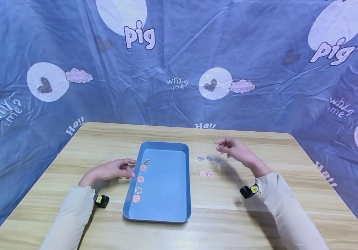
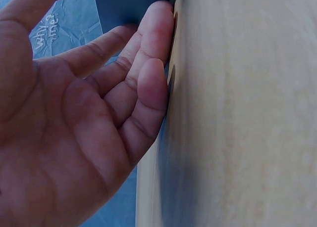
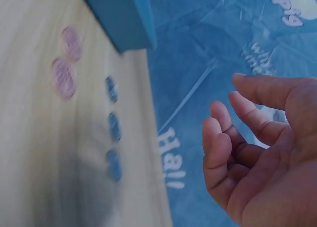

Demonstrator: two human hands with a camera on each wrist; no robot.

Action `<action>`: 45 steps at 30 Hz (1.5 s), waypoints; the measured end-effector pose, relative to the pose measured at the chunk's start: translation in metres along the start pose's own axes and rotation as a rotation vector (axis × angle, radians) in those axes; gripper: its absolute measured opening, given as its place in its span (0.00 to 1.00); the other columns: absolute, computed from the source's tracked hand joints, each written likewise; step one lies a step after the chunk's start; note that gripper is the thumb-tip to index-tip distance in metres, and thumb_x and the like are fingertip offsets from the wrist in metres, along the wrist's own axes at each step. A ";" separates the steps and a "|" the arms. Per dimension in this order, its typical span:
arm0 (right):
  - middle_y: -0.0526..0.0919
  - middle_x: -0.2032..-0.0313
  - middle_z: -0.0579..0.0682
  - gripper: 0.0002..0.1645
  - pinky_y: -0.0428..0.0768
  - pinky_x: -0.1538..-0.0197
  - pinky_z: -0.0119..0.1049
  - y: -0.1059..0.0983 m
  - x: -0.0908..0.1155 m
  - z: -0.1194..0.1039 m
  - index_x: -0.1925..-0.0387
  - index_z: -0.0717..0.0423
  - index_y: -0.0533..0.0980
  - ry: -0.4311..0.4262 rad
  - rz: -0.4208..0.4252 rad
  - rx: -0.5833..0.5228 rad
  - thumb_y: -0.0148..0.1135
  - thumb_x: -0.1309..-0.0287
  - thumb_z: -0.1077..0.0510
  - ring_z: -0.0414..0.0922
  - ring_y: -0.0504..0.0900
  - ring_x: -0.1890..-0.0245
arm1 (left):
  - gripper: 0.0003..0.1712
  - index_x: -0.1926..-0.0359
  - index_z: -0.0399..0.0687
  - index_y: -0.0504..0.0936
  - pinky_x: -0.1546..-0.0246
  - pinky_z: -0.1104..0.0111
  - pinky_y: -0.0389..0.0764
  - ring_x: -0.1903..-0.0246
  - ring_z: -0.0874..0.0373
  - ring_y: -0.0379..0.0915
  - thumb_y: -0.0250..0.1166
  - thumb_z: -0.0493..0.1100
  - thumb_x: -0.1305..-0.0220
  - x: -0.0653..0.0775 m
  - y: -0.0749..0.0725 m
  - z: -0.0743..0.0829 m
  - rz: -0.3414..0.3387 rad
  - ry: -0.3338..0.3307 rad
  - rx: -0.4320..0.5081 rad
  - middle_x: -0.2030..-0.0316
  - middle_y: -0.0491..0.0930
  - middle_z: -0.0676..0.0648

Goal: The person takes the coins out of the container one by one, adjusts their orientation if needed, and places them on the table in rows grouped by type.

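A blue rectangular tray [image 1: 166,184] lies on the wooden table. Along its left side runs a column of several coin-like discs, some pinkish such as the pink disc [image 1: 140,179], others silvery such as the silvery disc [image 1: 138,190]. My left hand [image 1: 111,170] rests beside the tray's left edge, fingers loosely bent; in the left wrist view its lower fingertips [image 2: 152,86] touch the tabletop. Right of the tray lie three bluish-silver discs [image 3: 114,126] in a row and two pink discs [image 3: 64,77]. Above and right of that row hovers my right hand [image 1: 236,151], fingers loosely curled around nothing.
The light wooden tabletop [image 1: 229,222] extends around the tray on all sides. Behind it hangs a blue printed cloth [image 1: 179,104]. Each wrist carries a small black camera, such as the right wrist camera [image 1: 247,191].
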State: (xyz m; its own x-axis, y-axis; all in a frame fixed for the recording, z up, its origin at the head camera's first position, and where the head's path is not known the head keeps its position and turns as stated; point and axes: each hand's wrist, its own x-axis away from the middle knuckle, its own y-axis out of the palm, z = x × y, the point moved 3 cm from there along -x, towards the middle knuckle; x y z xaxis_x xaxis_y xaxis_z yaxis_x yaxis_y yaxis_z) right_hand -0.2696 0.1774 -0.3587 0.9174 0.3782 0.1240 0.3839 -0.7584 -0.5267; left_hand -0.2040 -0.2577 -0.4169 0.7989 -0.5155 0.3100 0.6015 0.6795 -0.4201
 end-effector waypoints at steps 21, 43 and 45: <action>0.79 0.61 0.48 0.20 0.73 0.63 0.35 0.032 -0.008 -0.078 0.45 0.63 0.72 -0.157 -0.062 -0.053 0.59 0.37 0.60 0.46 0.76 0.61 | 0.39 0.31 0.30 0.57 0.61 0.65 0.71 0.60 0.56 0.75 0.63 0.45 0.36 0.001 0.000 0.000 0.002 -0.002 -0.012 0.59 0.79 0.45; 0.79 0.62 0.46 0.19 0.72 0.65 0.31 0.116 -0.021 -0.120 0.46 0.60 0.74 -0.240 -0.273 -0.193 0.60 0.39 0.62 0.47 0.77 0.61 | 0.40 0.31 0.30 0.58 0.61 0.65 0.70 0.61 0.57 0.75 0.64 0.46 0.37 0.001 0.001 0.003 0.013 -0.009 -0.014 0.60 0.79 0.45; 0.79 0.62 0.48 0.18 0.72 0.64 0.32 0.126 -0.022 -0.123 0.46 0.59 0.75 -0.244 -0.288 -0.186 0.60 0.39 0.62 0.45 0.78 0.62 | 0.40 0.31 0.30 0.58 0.62 0.65 0.70 0.62 0.57 0.75 0.64 0.47 0.37 0.000 0.001 0.003 0.012 -0.010 -0.012 0.60 0.79 0.45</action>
State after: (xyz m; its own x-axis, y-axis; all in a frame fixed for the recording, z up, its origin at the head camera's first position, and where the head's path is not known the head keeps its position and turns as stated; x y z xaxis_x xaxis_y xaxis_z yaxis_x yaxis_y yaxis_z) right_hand -0.2283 0.0086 -0.3244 0.7266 0.6865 0.0294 0.6539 -0.6777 -0.3363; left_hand -0.2030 -0.2556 -0.4147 0.8059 -0.5022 0.3136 0.5920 0.6789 -0.4343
